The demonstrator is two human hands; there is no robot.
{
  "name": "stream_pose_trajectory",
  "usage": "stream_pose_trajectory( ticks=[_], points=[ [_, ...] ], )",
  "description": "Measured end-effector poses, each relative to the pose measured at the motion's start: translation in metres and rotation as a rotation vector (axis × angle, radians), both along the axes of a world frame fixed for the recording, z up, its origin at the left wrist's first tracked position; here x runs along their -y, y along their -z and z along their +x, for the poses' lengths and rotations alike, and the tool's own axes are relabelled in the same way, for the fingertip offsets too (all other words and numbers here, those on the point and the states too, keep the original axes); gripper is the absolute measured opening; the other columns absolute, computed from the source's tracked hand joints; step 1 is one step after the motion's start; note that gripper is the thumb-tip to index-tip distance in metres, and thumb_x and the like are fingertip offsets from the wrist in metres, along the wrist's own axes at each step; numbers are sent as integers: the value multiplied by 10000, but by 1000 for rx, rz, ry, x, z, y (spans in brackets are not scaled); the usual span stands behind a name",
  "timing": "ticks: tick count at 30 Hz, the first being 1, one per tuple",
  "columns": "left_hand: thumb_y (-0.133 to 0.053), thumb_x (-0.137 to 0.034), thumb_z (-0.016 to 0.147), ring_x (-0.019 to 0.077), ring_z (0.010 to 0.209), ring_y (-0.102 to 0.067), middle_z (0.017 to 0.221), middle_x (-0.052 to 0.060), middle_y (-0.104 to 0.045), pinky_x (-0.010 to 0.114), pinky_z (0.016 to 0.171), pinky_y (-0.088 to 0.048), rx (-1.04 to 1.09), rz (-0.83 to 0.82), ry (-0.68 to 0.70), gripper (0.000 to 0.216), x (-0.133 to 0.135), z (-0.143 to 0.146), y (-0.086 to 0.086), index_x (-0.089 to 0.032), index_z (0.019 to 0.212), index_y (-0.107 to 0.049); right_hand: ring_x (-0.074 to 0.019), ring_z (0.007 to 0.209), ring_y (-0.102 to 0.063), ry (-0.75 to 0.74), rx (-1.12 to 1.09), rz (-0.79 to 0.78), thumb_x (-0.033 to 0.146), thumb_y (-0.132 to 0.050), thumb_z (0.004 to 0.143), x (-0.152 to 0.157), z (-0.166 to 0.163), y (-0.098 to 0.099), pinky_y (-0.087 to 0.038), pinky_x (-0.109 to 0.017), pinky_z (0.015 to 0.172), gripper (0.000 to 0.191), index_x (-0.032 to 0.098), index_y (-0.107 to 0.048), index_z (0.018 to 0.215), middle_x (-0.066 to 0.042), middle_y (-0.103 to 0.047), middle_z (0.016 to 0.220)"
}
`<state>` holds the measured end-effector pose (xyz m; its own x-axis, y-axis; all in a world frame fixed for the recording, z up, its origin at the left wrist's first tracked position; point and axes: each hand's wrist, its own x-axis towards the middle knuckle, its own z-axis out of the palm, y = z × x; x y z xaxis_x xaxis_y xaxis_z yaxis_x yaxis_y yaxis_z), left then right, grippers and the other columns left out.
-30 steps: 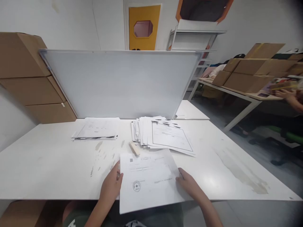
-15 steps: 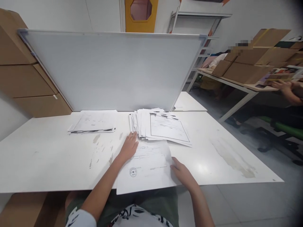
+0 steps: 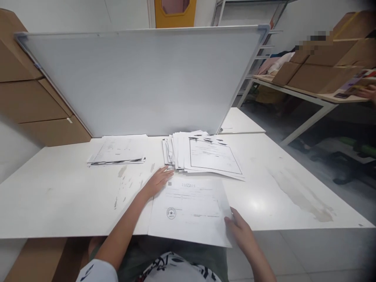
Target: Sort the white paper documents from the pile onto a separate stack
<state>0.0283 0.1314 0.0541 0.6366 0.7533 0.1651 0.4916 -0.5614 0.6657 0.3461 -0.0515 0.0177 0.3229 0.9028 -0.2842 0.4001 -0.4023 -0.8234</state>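
A printed sheet of paper [image 3: 190,211] with a round star stamp lies at the table's front edge, its lower side jutting past it. My right hand [image 3: 239,227] pinches the sheet's right edge, thumb on top. My left hand [image 3: 158,181] rests with fingers stretched out at the sheet's upper left corner, just below a loose pile of papers [image 3: 216,156]. The pile's top page carries a black border line. A neater stack of papers [image 3: 117,150] sits to the left, apart from both hands.
A large whiteboard [image 3: 147,82] stands along the back of the white table [image 3: 73,203]. Cardboard boxes [image 3: 44,102] are stacked at the left. On the right, another table [image 3: 293,90] holds more boxes [image 3: 323,76], and part of a person's hand [image 3: 367,92] shows there.
The right hand has drawn the sheet's right side toward me and rightward, and the sheet now lies flatter and clear of the pile. My left hand stays near the upper left corner. The view has shifted slightly.
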Motion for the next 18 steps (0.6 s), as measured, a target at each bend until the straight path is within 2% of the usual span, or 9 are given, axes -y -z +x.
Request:
stream_pose_trajectory(
  ticks=[8, 11, 14, 16, 18],
  points=[
    [-254, -328, 990, 185, 1426, -260, 1400, 21, -531, 487, 1188, -136, -123, 132, -61, 446, 8, 6, 2, -221, 1279, -577, -301, 1137, -594, -93, 173, -126, 457, -414, 798, -12, 15, -8, -456, -393, 932, 634, 193, -456, 1373, -104, -659, 1204],
    [-256, -331, 990, 187, 1446, -206, 1458, 29, -465, 482, 1195, -107, -170, 136, -10, 446, 10, 5, 0, -217, 1299, -556, -312, 1154, -581, -112, 136, -136, 475, -425, 790, -16, 18, -10, -462, -402, 920, 675, 177, -442, 1395, -111, -626, 1265],
    [-275, -352, 986, 195, 1459, -162, 1502, 32, -401, 475, 1199, -95, -221, 143, 24, 441, 9, 2, -2, -213, 1307, -543, -310, 1136, -592, -102, 123, -134, 454, -455, 783, -20, 16, -11, -463, -401, 913, 665, 199, -452, 1398, -93, -650, 1231],
    [-276, -353, 985, 201, 1459, -161, 1492, 36, -416, 482, 1198, -86, -236, 163, 25, 437, 8, 0, -1, -211, 1284, -561, -305, 1127, -600, -95, 135, -140, 416, -463, 780, -24, 11, -16, -459, -398, 921, 659, 203, -452, 1404, -84, -674, 1188],
    [-269, -354, 986, 202, 1457, -171, 1471, 41, -445, 491, 1197, -85, -231, 179, 25, 440, 7, -1, 1, -211, 1274, -570, -301, 1134, -599, -104, 128, -130, 385, -463, 774, -26, 6, -30, -458, -393, 929, 662, 197, -453, 1409, -77, -682, 1175]
  ],
)
